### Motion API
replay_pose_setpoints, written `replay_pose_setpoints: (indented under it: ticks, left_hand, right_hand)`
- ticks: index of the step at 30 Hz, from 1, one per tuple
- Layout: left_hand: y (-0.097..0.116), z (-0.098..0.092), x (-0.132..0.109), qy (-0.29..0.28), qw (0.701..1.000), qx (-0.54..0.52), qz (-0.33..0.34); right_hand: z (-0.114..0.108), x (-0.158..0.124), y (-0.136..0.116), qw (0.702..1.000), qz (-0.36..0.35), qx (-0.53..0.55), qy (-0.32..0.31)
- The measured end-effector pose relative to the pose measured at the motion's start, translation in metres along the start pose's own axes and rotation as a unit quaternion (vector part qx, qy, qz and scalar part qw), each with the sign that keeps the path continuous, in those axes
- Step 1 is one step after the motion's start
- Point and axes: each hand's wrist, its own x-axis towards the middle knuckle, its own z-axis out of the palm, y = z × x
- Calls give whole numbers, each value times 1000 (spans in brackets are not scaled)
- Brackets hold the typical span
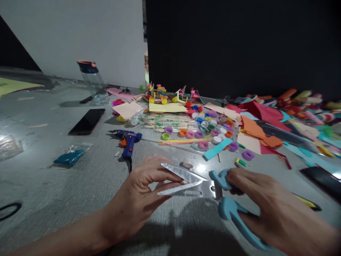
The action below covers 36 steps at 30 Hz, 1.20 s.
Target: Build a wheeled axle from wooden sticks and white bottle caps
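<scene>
My right hand (271, 206) is closed around the blue handles of a pair of scissors (204, 189), its thumb and fingers through the loops. The blades are spread apart and point left. My left hand (138, 195) is pinched closed, with its fingertips between and behind the blades. A tiny pale tip shows at those fingertips, but the blades and fingers hide what it belongs to. Just beyond the upper blade, a small pale round piece (188, 163) lies on the grey table (80, 192).
A blue glue gun (129, 142) lies ahead of my left hand, near a phone (87, 121), a bag of blue material (69, 157) and a water bottle (94, 83). Bottle caps (190, 134), wrapped sticks (167, 121) and coloured paper (252, 126) spread across the back and right.
</scene>
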Motion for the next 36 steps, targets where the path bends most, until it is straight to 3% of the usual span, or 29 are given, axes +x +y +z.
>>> replay_pose_setpoints:
  ticks: [14, 26, 36]
  left_hand:
    - [-4, -4, -3, -22, 999, 38, -19]
    - [-2, -8, -1, -40, 998, 39, -6]
    - [-1, -3, 1, -42, 999, -15, -7]
  right_hand:
    - [-5, 4, 0, 999, -23, -39, 17]
    - [-10, 4, 1, 1000, -17, 8, -21]
    - [-7, 5, -2, 999, -34, -20, -11]
